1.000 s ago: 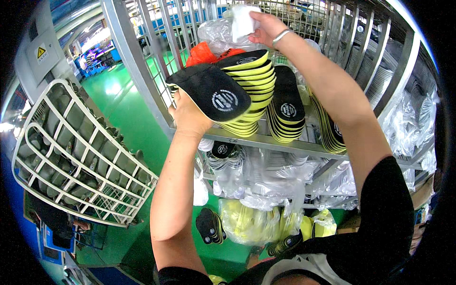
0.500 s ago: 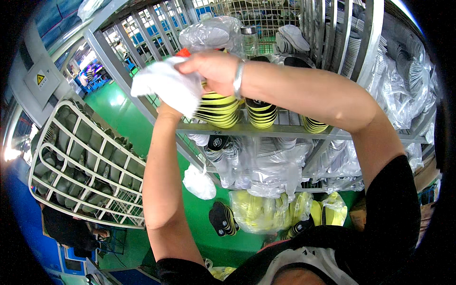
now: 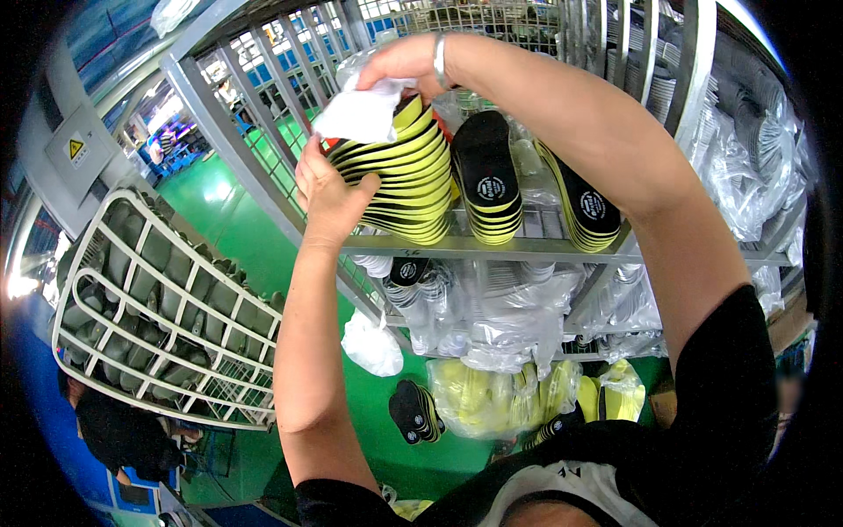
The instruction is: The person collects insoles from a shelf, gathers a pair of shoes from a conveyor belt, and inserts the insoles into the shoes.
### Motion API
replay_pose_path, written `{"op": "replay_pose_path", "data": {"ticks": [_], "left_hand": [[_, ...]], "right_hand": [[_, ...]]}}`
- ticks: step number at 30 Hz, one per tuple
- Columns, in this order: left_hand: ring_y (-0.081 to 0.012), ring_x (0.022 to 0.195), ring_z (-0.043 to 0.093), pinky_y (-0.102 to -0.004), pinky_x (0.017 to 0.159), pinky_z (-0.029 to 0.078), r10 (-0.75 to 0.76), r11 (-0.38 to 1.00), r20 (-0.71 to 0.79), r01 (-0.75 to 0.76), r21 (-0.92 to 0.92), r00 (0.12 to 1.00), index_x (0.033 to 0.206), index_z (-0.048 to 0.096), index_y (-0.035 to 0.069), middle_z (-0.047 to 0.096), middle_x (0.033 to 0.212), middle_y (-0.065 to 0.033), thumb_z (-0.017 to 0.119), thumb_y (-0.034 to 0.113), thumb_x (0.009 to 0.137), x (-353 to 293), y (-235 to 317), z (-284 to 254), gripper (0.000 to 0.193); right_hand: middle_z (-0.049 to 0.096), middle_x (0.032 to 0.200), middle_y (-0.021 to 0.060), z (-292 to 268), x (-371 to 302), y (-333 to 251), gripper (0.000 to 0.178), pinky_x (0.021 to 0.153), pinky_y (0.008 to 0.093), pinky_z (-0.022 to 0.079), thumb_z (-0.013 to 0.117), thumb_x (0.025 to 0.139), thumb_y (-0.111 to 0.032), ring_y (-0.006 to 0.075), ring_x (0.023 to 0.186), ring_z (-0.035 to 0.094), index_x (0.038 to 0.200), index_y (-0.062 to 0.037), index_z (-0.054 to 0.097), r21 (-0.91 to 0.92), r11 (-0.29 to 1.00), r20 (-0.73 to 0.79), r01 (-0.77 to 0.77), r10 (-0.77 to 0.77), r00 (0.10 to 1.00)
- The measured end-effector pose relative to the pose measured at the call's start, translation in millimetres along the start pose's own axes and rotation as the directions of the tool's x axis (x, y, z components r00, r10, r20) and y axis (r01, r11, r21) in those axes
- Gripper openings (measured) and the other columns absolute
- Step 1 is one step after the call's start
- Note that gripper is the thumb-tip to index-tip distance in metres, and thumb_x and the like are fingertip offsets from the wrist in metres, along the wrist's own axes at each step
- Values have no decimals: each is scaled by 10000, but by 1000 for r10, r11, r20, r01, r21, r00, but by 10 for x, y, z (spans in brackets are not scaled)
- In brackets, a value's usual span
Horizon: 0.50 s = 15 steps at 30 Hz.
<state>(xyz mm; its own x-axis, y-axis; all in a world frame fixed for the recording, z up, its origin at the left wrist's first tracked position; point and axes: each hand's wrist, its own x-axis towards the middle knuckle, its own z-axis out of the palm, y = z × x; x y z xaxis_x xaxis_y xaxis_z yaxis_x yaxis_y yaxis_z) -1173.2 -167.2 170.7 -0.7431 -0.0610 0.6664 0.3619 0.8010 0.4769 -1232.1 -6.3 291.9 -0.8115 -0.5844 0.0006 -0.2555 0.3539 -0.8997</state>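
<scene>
Insoles (image 3: pixel 408 189), curved, black-and-yellow, stand already stacked; atop them the right hand (image 3: pixel 402 66) pinches limp white sheeting (image 3: pixel 362 114), unreleased; the left hand (image 3: pixel 334 200), fingers spread, rests alongside.

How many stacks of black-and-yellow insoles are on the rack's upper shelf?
3: a left stack by the left hand, partly hidden by the white cloth; a middle stack; and a right stack. More may be hidden behind these.

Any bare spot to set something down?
Green floor between the white cage and the metal rack; another patch between the left forearm and the floor insoles. Crowded: upper shelf, with insole stacks and the left hand; below it, plastic-wrapped bundles.
</scene>
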Motion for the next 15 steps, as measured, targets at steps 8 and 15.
{"op": "replay_pose_path", "data": {"ticks": [8, 15], "left_hand": [[-314, 1199, 211, -400, 993, 92, -39, 974, 56, 51, -221, 998, 1292, 172, 47, 290, 1247, -194, 553, 279, 618, 16, -78, 29, 808], [-273, 1176, 266, -333, 974, 192, -40, 878, -61, 6, -478, 997, 1260, 279, 0, 278, 1279, -167, 473, 198, 721, -13, -100, 27, 605]], "right_hand": [[598, 749, 75, -34, -707, -254, 249, 573, 266, 403, 544, 691, -254, 143, 643, 527, 779, -32, 612, 183, 746, -426, 641, -527, 736], [579, 924, 71, 703, -2710, 470, 239, 747, 245, 418, 508, 792, -186, 119, 859, 532, 954, -17, 558, 704, 628, -227, 332, -244, 943]]}}
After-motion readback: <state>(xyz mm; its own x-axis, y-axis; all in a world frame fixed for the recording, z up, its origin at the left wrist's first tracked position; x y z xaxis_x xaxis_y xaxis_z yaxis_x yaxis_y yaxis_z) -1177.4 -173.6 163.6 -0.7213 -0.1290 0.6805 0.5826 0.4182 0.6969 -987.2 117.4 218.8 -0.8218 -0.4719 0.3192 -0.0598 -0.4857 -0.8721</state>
